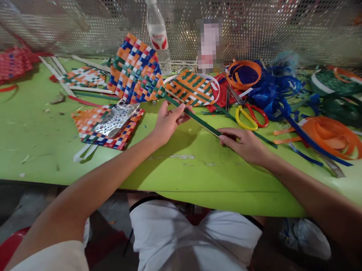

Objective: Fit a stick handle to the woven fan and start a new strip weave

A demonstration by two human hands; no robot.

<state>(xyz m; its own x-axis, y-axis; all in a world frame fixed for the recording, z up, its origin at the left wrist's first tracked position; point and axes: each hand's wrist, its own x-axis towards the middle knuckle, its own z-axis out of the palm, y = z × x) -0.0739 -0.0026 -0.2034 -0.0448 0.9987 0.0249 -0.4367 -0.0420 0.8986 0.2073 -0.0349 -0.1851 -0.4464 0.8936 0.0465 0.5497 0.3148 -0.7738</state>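
A long, narrow dark green strap (202, 122) runs on a slant between my two hands. My left hand (170, 120) pinches it near the upper end, and my right hand (243, 144) grips the lower end between thumb and fingers. Just beyond my left hand, the strap meets the lower right corner of a woven piece (136, 69) in orange, blue, green and white that stands tilted up. Whether the strap is woven into that corner, I cannot tell. A second green strap (260, 138) passes behind my right hand on the table.
Scissors (252, 115) with yellow and red handles lie behind my right hand. Orange coils (334, 137) and blue straps (278, 91) crowd the right. A patterned phone-like object (116, 120) rests on a woven mat (89, 125) at left. A water bottle (159, 36) stands by the mesh wall.
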